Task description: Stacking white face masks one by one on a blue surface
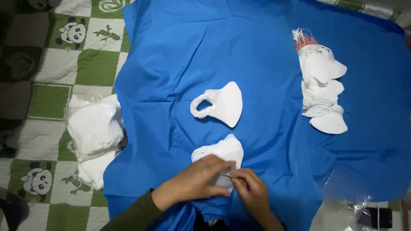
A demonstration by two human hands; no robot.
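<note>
Wide blue cloth sheet [265,64] over panda-patterned quilt [47,55], left hand [195,179] pressing small stack of white fabric masks [220,153], right hand [252,192] pinching its edge.

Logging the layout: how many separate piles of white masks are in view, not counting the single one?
3: a bagged pile at the cloth's left edge, a pile upper right, and a small pile under the hands. Counts within piles are hidden.
</note>
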